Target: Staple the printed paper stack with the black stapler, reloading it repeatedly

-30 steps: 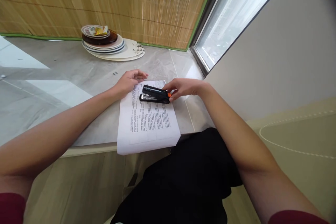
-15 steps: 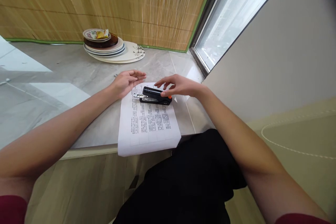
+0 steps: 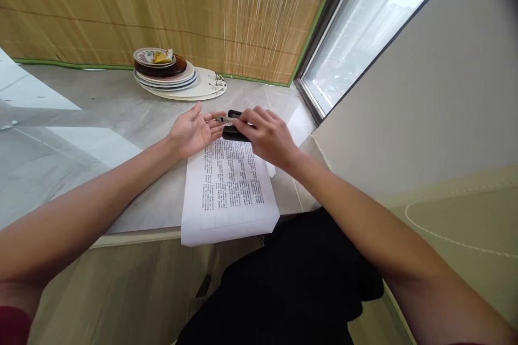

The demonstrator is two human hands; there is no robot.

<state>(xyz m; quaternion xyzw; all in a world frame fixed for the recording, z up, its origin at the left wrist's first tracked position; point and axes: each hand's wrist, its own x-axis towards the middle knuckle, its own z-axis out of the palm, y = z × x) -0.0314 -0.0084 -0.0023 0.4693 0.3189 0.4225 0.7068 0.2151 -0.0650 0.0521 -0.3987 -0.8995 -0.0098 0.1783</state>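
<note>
A black stapler point(image 3: 233, 133) is raised above the far end of a printed sheet of paper point(image 3: 230, 188), and my right hand point(image 3: 265, 135) is wrapped round it. Its silvery metal part point(image 3: 222, 118) sticks out to the left between the two black halves. My left hand point(image 3: 192, 132) lies palm up with its fingers spread, the fingertips close to the stapler's left end; whether they touch it I cannot tell. The paper rests on the grey counter, and its near end curls over the front edge.
Stacked plates point(image 3: 165, 73) stand at the back, with a small yellow packet point(image 3: 163, 56) on top. Behind them hangs a bamboo blind point(image 3: 162, 5). A window point(image 3: 343, 64) and a white wall point(image 3: 424, 91) bound the right side. The marble-look counter point(image 3: 154, 199) ends near my legs.
My right hand has taken hold of the stapler and lifted it off the paper, away from me. My left hand has turned palm up with its fingers spread.
</note>
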